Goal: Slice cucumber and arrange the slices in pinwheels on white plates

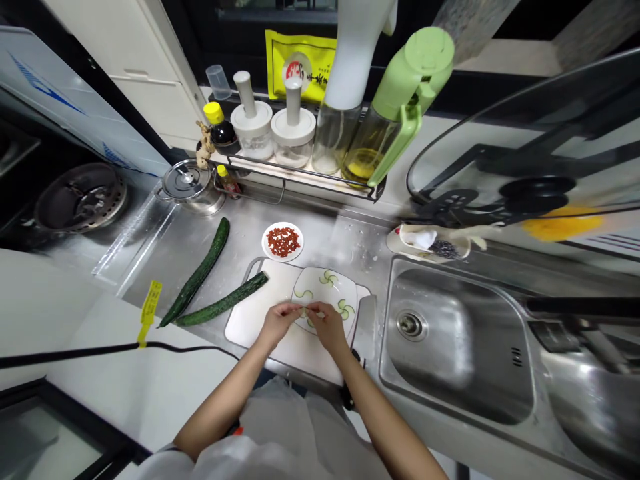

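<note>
My left hand [280,322] and my right hand [326,323] meet fingertip to fingertip over the left edge of a white plate [320,280]. Both are closed in a pinch on a small pale-green piece [303,311] that looks like a thin cucumber slice, mostly covered by the fingers. Green cucumber slices [345,309] lie on the plate in pinwheel shapes. Under the plate is a white cutting board [250,313]. A cut cucumber [225,303] rests with one end on the board, and a whole cucumber [203,267] lies left of it.
A small dish of red dried berries [283,241] stands behind the board. To the right is a steel sink [460,340]. Seasoning jars and an oil bottle [395,113] line a rack at the back. A lidded pot [187,183] and a wok [83,197] are at left.
</note>
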